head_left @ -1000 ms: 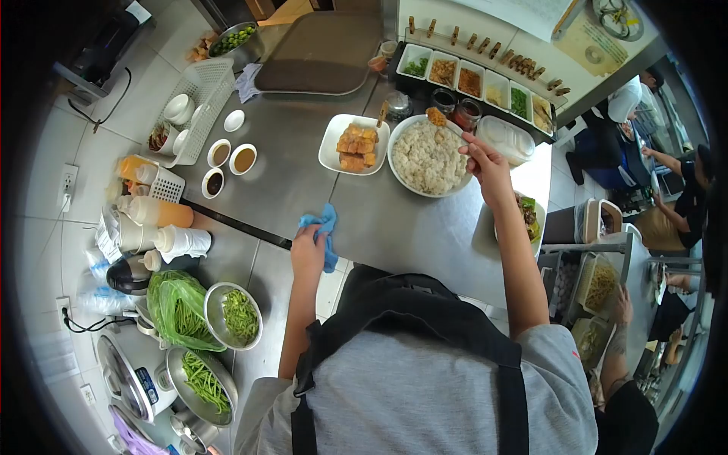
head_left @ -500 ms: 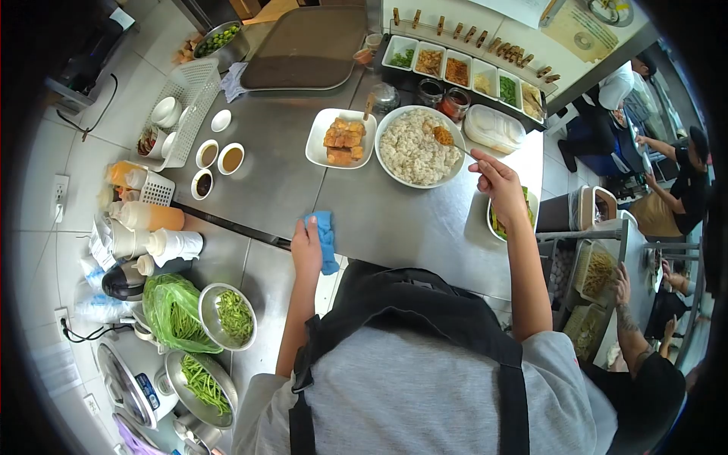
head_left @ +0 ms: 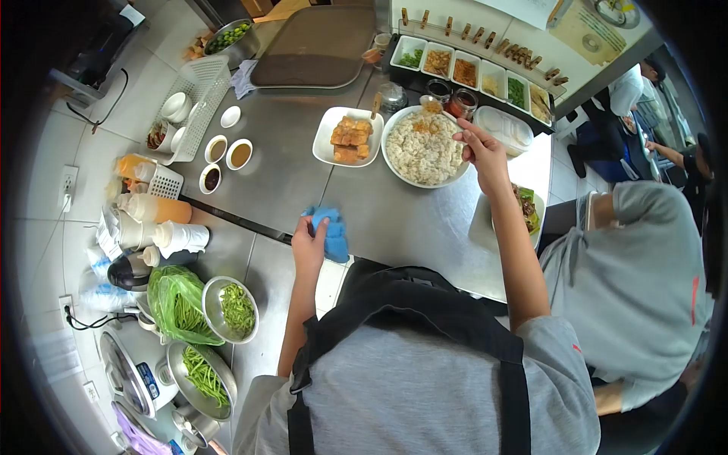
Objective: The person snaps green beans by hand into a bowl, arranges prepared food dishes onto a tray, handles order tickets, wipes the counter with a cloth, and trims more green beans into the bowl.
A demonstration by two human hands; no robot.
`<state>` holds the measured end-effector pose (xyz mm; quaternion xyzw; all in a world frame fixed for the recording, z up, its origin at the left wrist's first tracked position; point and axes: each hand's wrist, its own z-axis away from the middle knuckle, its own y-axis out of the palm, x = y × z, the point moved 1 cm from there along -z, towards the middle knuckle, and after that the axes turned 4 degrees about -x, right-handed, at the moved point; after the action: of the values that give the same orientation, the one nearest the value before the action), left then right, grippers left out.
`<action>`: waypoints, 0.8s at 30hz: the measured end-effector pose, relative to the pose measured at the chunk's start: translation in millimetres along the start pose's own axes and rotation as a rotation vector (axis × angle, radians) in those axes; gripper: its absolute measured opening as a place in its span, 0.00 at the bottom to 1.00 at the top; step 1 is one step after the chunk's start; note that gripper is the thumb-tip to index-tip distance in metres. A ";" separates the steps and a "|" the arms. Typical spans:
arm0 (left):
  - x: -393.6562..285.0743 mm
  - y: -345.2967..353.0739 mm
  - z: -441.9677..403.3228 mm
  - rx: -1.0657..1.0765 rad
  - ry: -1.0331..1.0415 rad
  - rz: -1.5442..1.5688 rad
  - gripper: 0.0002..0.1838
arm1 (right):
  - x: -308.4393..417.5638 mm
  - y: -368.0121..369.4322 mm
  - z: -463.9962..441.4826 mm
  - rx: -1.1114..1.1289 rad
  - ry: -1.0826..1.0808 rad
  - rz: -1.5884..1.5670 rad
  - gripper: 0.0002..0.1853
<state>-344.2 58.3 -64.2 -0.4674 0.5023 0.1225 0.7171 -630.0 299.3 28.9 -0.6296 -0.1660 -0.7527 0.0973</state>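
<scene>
My right hand [head_left: 484, 152] is closed on the handle of a small spoon [head_left: 432, 105], whose bowl is over the far rim of a large white bowl of rice porridge [head_left: 425, 155]. Orange-brown topping [head_left: 425, 127] lies on the porridge near that rim. My left hand [head_left: 309, 244] grips a folded blue cloth [head_left: 331, 236] at the near edge of the steel table. Left of the porridge stands a white square dish [head_left: 326, 130] with golden-brown fried pieces [head_left: 352, 139]. My right forearm partly covers another dish with green and brown food [head_left: 526, 208].
Small sauce cups [head_left: 240, 155] sit at the left of the table. A rack of toppings [head_left: 464, 73], jars [head_left: 461, 103] and a lidded plastic box [head_left: 503, 130] line the back. A co-worker in grey [head_left: 626, 288] stands close on my right. Metal bowls of cut greens [head_left: 236, 312] are at lower left.
My right hand has moved the spoon up and away, toward the porridge bowl's far rim. Orange topping now shows on the porridge. A co-worker in grey has come in at the right.
</scene>
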 end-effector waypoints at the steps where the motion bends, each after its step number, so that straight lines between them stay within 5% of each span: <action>1: 5.5 0.0 -0.4 -0.025 0.011 0.008 0.15 | 0.9 3.1 -0.5 0.010 0.006 -0.001 0.16; 7: 10.3 2.0 5.2 -0.086 -0.011 0.170 0.20 | 3.1 8.7 26.0 0.047 -0.065 0.180 0.16; 14: 13.3 11.1 0.1 -0.093 -0.021 0.263 0.14 | -9.5 0.4 75.0 -0.176 -0.439 0.805 0.18; 23: -22.8 8.0 -10.8 0.045 -0.035 0.315 0.09 | -29.8 -12.6 68.1 -0.278 -0.803 0.856 0.20; 24: -29.3 5.7 -10.9 0.060 -0.058 0.320 0.09 | -35.5 -17.0 64.6 -0.251 -0.657 0.817 0.19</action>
<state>-368.2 61.2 -43.5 -0.3561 0.5528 0.2337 0.7162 -570.2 336.9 1.8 -0.8521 0.1619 -0.4308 0.2492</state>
